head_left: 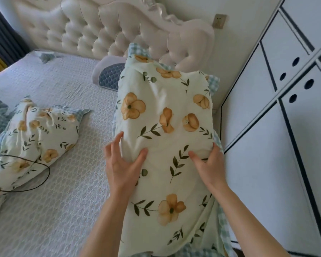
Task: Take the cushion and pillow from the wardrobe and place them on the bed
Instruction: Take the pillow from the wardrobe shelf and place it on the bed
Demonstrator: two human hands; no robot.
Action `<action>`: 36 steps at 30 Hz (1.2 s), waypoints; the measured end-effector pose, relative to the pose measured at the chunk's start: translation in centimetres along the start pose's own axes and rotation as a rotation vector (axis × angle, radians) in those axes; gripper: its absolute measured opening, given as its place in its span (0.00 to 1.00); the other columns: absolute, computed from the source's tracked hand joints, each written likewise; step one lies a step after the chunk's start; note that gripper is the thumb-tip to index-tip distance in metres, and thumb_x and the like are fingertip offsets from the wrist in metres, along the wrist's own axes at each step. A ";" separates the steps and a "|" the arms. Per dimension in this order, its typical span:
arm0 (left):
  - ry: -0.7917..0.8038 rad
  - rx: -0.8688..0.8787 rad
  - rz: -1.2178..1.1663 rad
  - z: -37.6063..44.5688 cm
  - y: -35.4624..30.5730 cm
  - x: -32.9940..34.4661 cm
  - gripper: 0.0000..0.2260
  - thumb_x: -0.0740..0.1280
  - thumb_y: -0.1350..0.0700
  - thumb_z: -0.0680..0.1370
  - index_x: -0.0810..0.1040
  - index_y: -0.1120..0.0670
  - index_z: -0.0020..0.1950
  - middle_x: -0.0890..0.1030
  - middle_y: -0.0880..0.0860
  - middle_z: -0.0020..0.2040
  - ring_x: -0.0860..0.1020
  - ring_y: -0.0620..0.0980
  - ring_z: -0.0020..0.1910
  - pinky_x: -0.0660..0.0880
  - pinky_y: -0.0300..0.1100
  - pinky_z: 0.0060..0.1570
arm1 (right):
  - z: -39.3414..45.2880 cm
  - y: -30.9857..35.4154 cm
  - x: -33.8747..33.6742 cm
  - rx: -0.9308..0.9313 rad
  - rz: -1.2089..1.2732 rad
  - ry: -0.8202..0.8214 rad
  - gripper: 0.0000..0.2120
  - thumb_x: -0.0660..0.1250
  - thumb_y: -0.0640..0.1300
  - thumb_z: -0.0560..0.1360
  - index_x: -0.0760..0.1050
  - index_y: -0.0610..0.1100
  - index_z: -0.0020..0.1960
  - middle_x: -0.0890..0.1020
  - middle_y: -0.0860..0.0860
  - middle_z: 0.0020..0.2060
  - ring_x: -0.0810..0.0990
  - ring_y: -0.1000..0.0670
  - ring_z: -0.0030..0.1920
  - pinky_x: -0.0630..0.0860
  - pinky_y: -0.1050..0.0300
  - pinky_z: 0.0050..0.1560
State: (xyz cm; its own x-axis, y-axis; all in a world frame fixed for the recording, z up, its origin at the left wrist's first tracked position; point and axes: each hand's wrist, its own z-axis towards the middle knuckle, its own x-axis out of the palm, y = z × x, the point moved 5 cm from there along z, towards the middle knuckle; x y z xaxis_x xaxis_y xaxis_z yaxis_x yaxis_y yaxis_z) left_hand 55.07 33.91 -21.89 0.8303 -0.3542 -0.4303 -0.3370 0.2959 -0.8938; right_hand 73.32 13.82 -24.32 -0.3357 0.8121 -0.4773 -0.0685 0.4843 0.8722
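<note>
At far left a floral pillow (35,138) lay on the bed (67,201), a black cable (43,164) looped over its near corner. By the headboard (93,32) sat a grey cushion (107,71). My left hand (122,164) clasped the second floral pillow (165,117) at its left edge, thumb over the front and fingers round the side. My right hand (209,164) gripped the right edge likewise, above the bed's right side beside the white wardrobe (285,136).

Quilted bed (63,201) with floral pillow (35,138), cushion (107,75), black cable (49,172).
</note>
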 end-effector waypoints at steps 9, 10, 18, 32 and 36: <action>-0.065 -0.119 -0.006 6.8 -3.5 12.4 0.36 0.74 0.36 0.67 0.63 0.36 0.71 0.67 0.42 0.61 0.70 0.35 0.50 0.68 0.39 0.47 | 16.2 -0.8 -2.7 0.014 -0.090 0.109 0.45 0.67 0.70 0.64 0.56 0.53 0.74 0.67 0.48 0.66 0.68 0.47 0.64 0.68 0.50 0.57; -0.069 -0.134 -0.007 7.7 -4.3 13.8 0.36 0.74 0.37 0.67 0.63 0.36 0.71 0.67 0.43 0.61 0.69 0.34 0.49 0.67 0.39 0.47 | 18.0 -0.6 -3.4 0.006 -0.102 0.113 0.45 0.67 0.70 0.64 0.55 0.53 0.74 0.66 0.48 0.66 0.67 0.46 0.65 0.68 0.49 0.57; -0.134 -0.174 0.005 14.9 -7.9 21.9 0.36 0.72 0.35 0.67 0.61 0.35 0.71 0.66 0.44 0.60 0.69 0.32 0.47 0.67 0.39 0.44 | 30.9 2.2 -5.1 -0.063 -0.112 0.131 0.41 0.66 0.70 0.64 0.58 0.57 0.72 0.68 0.49 0.63 0.70 0.46 0.63 0.71 0.48 0.59; -0.224 -0.367 -0.004 32.3 -4.6 29.8 0.35 0.72 0.37 0.68 0.63 0.40 0.72 0.67 0.47 0.60 0.72 0.48 0.52 0.73 0.48 0.51 | 50.7 7.1 4.1 -0.107 -0.267 0.260 0.39 0.62 0.70 0.68 0.57 0.57 0.73 0.68 0.48 0.65 0.69 0.45 0.65 0.73 0.42 0.60; -0.282 -0.398 -0.021 38.5 -3.6 30.7 0.35 0.72 0.38 0.69 0.63 0.42 0.73 0.67 0.47 0.60 0.72 0.47 0.52 0.70 0.46 0.50 | 56.8 10.6 8.3 -0.165 -0.337 0.310 0.39 0.63 0.68 0.69 0.57 0.53 0.74 0.68 0.47 0.65 0.71 0.44 0.64 0.74 0.44 0.60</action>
State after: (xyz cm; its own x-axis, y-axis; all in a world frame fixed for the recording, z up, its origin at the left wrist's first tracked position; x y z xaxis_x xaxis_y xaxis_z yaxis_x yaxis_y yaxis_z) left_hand 98.88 56.15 -26.99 0.9080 -0.0859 -0.4100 -0.4170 -0.0906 -0.9044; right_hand 123.18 44.13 -25.11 -0.5318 0.4716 -0.7034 -0.3614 0.6248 0.6921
